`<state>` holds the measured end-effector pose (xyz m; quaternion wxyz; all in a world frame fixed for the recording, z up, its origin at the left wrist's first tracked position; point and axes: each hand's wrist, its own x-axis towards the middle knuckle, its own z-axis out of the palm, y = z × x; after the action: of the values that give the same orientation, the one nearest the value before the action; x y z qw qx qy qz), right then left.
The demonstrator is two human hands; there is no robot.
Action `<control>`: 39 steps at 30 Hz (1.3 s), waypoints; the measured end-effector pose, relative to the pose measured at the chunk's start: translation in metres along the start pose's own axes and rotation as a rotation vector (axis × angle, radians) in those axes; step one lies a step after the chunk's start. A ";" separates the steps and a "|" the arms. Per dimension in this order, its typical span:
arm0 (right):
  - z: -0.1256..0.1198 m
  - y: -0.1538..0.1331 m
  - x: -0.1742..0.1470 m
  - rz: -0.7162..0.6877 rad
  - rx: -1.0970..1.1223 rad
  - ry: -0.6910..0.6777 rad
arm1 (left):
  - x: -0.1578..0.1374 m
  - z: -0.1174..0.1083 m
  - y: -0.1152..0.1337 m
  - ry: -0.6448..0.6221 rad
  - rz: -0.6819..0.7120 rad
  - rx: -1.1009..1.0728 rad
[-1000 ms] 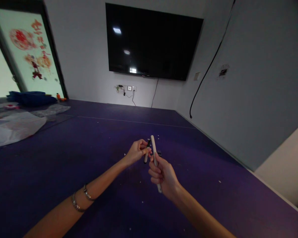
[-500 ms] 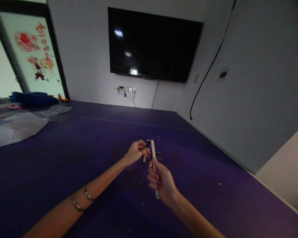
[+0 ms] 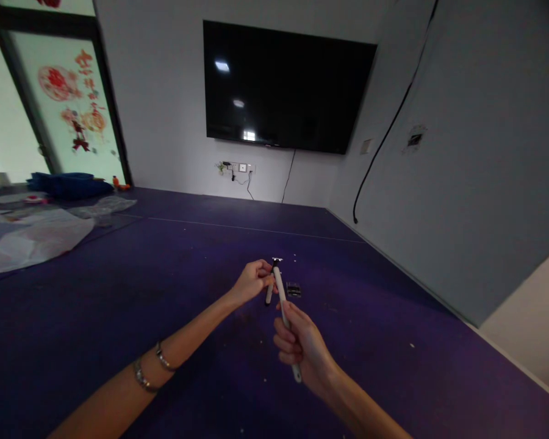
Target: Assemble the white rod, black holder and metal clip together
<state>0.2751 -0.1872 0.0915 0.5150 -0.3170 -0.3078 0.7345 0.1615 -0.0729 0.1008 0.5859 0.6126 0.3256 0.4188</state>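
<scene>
My left hand [image 3: 252,284] pinches a small razor [image 3: 269,295] with a grey handle and dark neck. Its narrow, shiny crosspiece [image 3: 277,260] shows at the top. My right hand [image 3: 298,339] is closed around a long pale stick [image 3: 280,284], rounded at the top and pierced by a small hole at the lower end. The stick's upper end overlaps the razor's neck in view; whether they touch I cannot tell. Just right of the stick, a small black-and-clear flat packet [image 3: 293,289] lies on the purple floor [image 3: 201,366].
Small white bits [image 3: 412,346] are scattered over the floor. At the left lie plastic sheets [image 3: 50,241] and a dark blue cloth heap [image 3: 68,185]. A television [image 3: 288,88] hangs on the far wall above sockets [image 3: 242,167]. A black cable [image 3: 384,140] dangles at the right wall.
The pale stick has tilted left at its top, and my right hand has moved slightly down. The razor's crosspiece shows more plainly. The camera view has shifted slightly.
</scene>
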 end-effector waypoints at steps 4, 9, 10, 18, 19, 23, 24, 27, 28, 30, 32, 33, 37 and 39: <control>0.003 -0.024 0.007 -0.214 -0.082 -0.011 | -0.001 -0.002 -0.003 -0.094 -0.134 0.040; -0.014 -0.072 0.034 -0.469 -0.496 0.048 | 0.003 -0.010 -0.012 -0.149 -0.256 0.016; -0.021 -0.081 0.040 -0.519 -0.621 0.084 | 0.004 -0.012 -0.013 -0.151 -0.276 0.003; -0.068 -0.106 0.076 -0.529 -1.463 0.250 | 0.006 -0.015 -0.018 -0.131 -0.412 -0.026; -0.070 -0.102 0.078 -0.507 -1.483 0.243 | 0.006 -0.014 -0.020 -0.127 -0.424 -0.026; -0.075 -0.088 0.086 -0.451 -1.497 0.181 | 0.005 -0.010 -0.028 -0.177 -0.447 -0.010; -0.077 -0.086 0.088 -0.434 -1.498 0.172 | 0.005 -0.009 -0.030 -0.197 -0.448 -0.003; -0.084 -0.087 0.090 -0.411 -1.497 0.213 | 0.004 -0.007 -0.032 -0.226 -0.442 0.003; -0.085 -0.088 0.090 -0.417 -1.491 0.242 | 0.004 -0.007 -0.032 -0.226 -0.438 0.001; -0.087 -0.091 0.088 -0.420 -1.471 0.269 | 0.004 -0.007 -0.032 -0.220 -0.434 -0.001; -0.086 -0.093 0.087 -0.391 -1.436 0.218 | 0.003 -0.007 -0.030 -0.211 -0.431 -0.007; -0.084 -0.092 0.086 -0.368 -1.414 0.168 | 0.003 -0.007 -0.029 -0.204 -0.429 -0.012; -0.083 -0.092 0.085 -0.332 -1.350 0.053 | 0.001 -0.004 -0.029 -0.204 -0.427 -0.031; -0.085 -0.093 0.085 -0.342 -1.355 0.081 | 0.000 -0.003 -0.030 -0.221 -0.429 -0.034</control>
<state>0.3708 -0.0693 0.0992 0.3232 -0.5423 -0.7244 0.2769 0.1617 -0.0683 0.0709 0.7039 0.5615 0.3750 0.2203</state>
